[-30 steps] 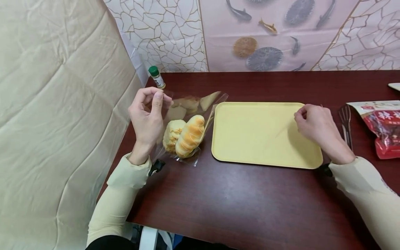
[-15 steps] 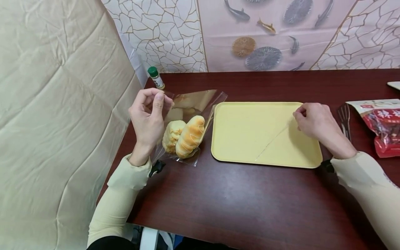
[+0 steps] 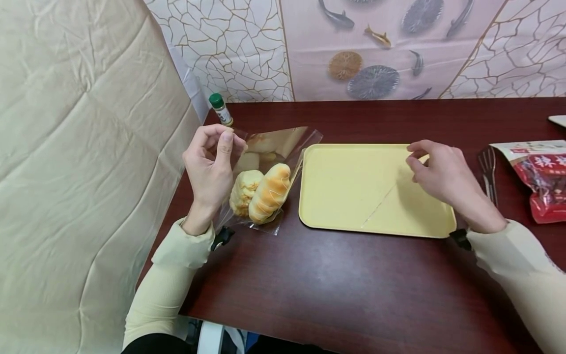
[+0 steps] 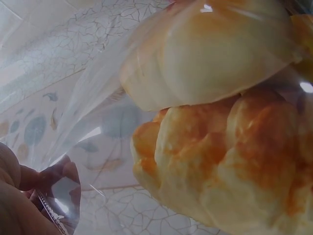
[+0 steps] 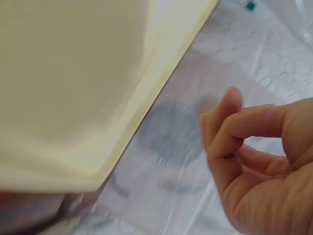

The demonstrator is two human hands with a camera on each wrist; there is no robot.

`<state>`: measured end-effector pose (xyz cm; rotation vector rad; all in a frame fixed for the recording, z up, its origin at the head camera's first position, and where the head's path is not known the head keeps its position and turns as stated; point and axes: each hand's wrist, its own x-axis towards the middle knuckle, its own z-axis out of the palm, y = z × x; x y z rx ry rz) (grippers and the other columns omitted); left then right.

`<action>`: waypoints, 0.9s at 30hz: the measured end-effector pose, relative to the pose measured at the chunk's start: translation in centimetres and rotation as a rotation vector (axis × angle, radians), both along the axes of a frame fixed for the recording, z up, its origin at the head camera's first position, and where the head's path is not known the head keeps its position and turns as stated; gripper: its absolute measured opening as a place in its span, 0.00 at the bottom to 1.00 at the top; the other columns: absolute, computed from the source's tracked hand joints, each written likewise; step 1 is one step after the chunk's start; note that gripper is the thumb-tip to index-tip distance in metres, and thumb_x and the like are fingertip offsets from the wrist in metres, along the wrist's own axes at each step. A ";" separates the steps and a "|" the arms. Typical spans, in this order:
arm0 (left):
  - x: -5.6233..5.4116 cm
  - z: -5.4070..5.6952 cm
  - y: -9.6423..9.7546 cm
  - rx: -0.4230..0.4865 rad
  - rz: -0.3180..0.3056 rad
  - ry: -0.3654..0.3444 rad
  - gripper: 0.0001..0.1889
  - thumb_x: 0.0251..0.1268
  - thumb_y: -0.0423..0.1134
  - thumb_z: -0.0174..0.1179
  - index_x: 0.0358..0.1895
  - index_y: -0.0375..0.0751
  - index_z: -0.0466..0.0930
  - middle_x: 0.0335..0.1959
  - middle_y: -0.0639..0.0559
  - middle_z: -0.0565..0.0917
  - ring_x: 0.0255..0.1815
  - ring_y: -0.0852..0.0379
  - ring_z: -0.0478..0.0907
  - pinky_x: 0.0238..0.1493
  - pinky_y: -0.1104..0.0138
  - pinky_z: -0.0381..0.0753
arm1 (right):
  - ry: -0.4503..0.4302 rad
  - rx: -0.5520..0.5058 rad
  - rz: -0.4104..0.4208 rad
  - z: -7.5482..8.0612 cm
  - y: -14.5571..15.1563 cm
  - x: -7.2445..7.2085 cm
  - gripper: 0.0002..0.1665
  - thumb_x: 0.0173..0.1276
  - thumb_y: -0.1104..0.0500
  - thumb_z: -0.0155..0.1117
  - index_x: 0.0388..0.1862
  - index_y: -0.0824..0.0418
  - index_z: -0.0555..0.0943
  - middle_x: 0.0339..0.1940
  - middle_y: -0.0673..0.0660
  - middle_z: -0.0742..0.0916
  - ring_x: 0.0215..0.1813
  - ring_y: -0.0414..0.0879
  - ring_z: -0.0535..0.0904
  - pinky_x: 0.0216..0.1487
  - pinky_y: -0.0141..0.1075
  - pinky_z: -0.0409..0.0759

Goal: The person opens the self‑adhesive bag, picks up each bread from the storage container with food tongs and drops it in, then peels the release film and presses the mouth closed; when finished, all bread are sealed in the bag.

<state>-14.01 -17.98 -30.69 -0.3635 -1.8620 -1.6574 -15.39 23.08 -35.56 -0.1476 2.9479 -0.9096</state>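
My left hand (image 3: pixel 211 160) pinches the upper edge of a clear plastic bag (image 3: pixel 305 142) between thumb and fingers. Inside the bag are several bread rolls, among them a golden roll (image 3: pixel 269 192) with pale stripes and a lumpy cream-coloured one (image 3: pixel 245 192). The left wrist view shows a browned, ridged roll (image 4: pixel 210 161) close up through the film. Over the right part of a yellow tray (image 3: pixel 349 187) hovers my right hand (image 3: pixel 442 169), thumb and index finger parted, holding nothing. A thin pale strip (image 3: pixel 378 206) shows against the tray below that hand.
A small bottle with a green cap (image 3: pixel 221 109) stands at the back left, behind the bag. To the right of the tray lie a fork (image 3: pixel 488 169) and a red food packet (image 3: pixel 546 182). A quilted cream cover (image 3: pixel 88 196) borders the table's left side.
My right thumb and index finger have parted, and the hand has shifted slightly left. The thin strip no longer runs up to its fingertips. My left hand and the bag have barely moved.
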 end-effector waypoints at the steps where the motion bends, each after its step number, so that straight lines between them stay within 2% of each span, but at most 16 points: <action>1: 0.0 0.0 0.0 -0.001 -0.001 0.000 0.03 0.79 0.27 0.60 0.42 0.31 0.82 0.28 0.65 0.89 0.28 0.64 0.85 0.37 0.71 0.86 | 0.001 -0.026 0.007 0.1 -0.7 0.2 0.22 0.84 0.57 0.56 0.67 0.69 0.81 0.47 0.70 0.92 0.24 0.30 0.82 0.41 0.34 0.74; 4: 0.0 0.0 0.1 -0.002 -0.011 0.001 0.03 0.80 0.27 0.60 0.42 0.34 0.82 0.29 0.65 0.89 0.29 0.64 0.86 0.38 0.71 0.86 | -0.015 -0.129 0.031 0.5 -3.2 0.8 0.17 0.83 0.57 0.61 0.61 0.66 0.85 0.35 0.64 0.93 0.23 0.29 0.81 0.35 0.33 0.76; 5: 0.1 0.0 0.1 -0.004 -0.014 0.003 0.03 0.80 0.28 0.60 0.42 0.35 0.82 0.29 0.65 0.89 0.29 0.64 0.86 0.38 0.71 0.86 | -0.025 -0.162 0.041 0.5 -4.0 1.0 0.16 0.82 0.58 0.62 0.60 0.66 0.86 0.33 0.62 0.93 0.23 0.29 0.81 0.28 0.31 0.73; 8: 0.1 0.1 0.1 -0.002 -0.028 0.006 0.04 0.80 0.27 0.60 0.43 0.37 0.82 0.29 0.65 0.89 0.29 0.64 0.87 0.39 0.71 0.87 | -0.048 -0.274 0.071 0.8 -6.6 1.2 0.13 0.80 0.60 0.66 0.57 0.65 0.87 0.35 0.62 0.93 0.26 0.32 0.82 0.26 0.31 0.77; 12: 0.1 0.1 0.2 0.009 -0.039 0.007 0.04 0.80 0.27 0.60 0.43 0.35 0.82 0.29 0.64 0.89 0.29 0.64 0.87 0.40 0.71 0.88 | -0.062 -0.406 0.115 0.9 -9.9 1.0 0.14 0.78 0.60 0.69 0.58 0.65 0.87 0.47 0.65 0.92 0.38 0.33 0.84 0.35 0.28 0.83; 15: 0.2 0.1 0.1 0.019 -0.046 0.004 0.04 0.79 0.26 0.60 0.42 0.34 0.82 0.29 0.63 0.90 0.29 0.63 0.88 0.40 0.70 0.88 | -0.055 -0.479 0.142 0.7 -12.3 0.5 0.17 0.77 0.60 0.71 0.61 0.64 0.87 0.54 0.64 0.92 0.47 0.34 0.83 0.44 0.28 0.83; 19: 0.4 0.0 -0.2 0.030 -0.071 -0.004 0.04 0.79 0.26 0.59 0.42 0.34 0.81 0.30 0.63 0.90 0.29 0.63 0.88 0.40 0.69 0.90 | -0.017 -0.587 0.140 0.0 -14.5 0.2 0.14 0.77 0.60 0.71 0.57 0.64 0.88 0.53 0.61 0.92 0.46 0.36 0.83 0.46 0.29 0.81; 23: 0.3 -0.1 -0.6 0.032 -0.068 0.008 0.04 0.79 0.25 0.58 0.42 0.33 0.81 0.30 0.63 0.90 0.28 0.63 0.89 0.39 0.68 0.90 | 0.055 -0.702 0.130 -0.5 -15.5 0.5 0.07 0.79 0.62 0.68 0.47 0.66 0.87 0.48 0.58 0.90 0.43 0.36 0.82 0.44 0.26 0.81; 27: 0.0 0.0 -1.4 0.028 -0.042 0.026 0.04 0.80 0.25 0.57 0.43 0.33 0.80 0.29 0.61 0.90 0.27 0.62 0.89 0.35 0.67 0.89 | 0.083 -0.859 0.190 -0.8 -16.0 1.0 0.07 0.82 0.66 0.61 0.42 0.69 0.80 0.55 0.62 0.90 0.50 0.34 0.86 0.54 0.27 0.83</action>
